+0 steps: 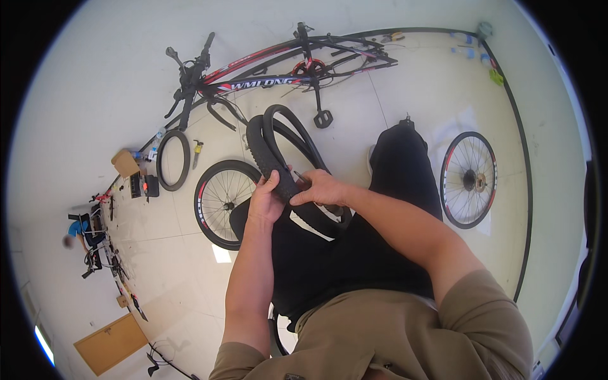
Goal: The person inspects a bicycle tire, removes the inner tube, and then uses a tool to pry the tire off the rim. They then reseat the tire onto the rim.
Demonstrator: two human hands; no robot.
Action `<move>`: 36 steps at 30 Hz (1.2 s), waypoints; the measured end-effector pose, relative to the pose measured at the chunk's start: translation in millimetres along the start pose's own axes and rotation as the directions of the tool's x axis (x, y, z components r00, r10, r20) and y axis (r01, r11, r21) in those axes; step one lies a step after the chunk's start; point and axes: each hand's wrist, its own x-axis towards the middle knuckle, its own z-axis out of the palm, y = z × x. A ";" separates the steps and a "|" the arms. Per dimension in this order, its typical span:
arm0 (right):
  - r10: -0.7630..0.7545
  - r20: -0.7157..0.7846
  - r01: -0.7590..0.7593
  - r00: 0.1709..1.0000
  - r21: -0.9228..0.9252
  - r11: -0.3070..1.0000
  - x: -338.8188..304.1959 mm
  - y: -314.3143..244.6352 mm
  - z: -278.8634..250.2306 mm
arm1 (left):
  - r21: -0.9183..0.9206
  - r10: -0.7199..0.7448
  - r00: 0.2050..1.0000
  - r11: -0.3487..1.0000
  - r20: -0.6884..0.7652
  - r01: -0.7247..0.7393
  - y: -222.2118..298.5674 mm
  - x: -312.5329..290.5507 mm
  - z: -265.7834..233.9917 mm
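A black knobby bicycle tyre (255, 140) is held in front of me, above my lap. My left hand (268, 197) is closed round its tread from the left side, the thumb on top. With bent fingers my right hand (321, 189) grips the same stretch of tyre from the right, at its edge. A small dark piece shows by the right fingertips, too small to name. A smoother black loop (295, 118) rises beside the tread; I cannot tell whether it is the tyre's far side or an inner tube. The tyre's lower part hangs between my legs.
A bicycle frame (266, 81) without wheels lies ahead on the floor. One spoked wheel (213, 209) is by my left knee, another wheel (469, 180) to the right. Farther left are a loose tyre (173, 161), a yellow-handled tool (197, 152) and a cardboard box (125, 163).
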 end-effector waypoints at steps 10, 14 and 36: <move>-0.100 -0.099 0.072 0.990 -0.254 0.965 0.3 16.0 -1.2 | 0.149 0.154 0.988 0.977 -0.019 -0.150 -14.2 -9.3 14.9; 0.026 -0.134 -0.074 0.991 -0.367 0.927 6.7 36.5 -2.0 | 0.174 0.116 0.986 0.980 -0.120 -0.095 -45.2 -2.4 6.6; -0.110 -0.254 0.133 0.961 0.077 0.988 15.4 38.6 -10.3 | 0.678 -0.110 0.991 0.722 -0.082 0.137 -29.9 -27.8 36.3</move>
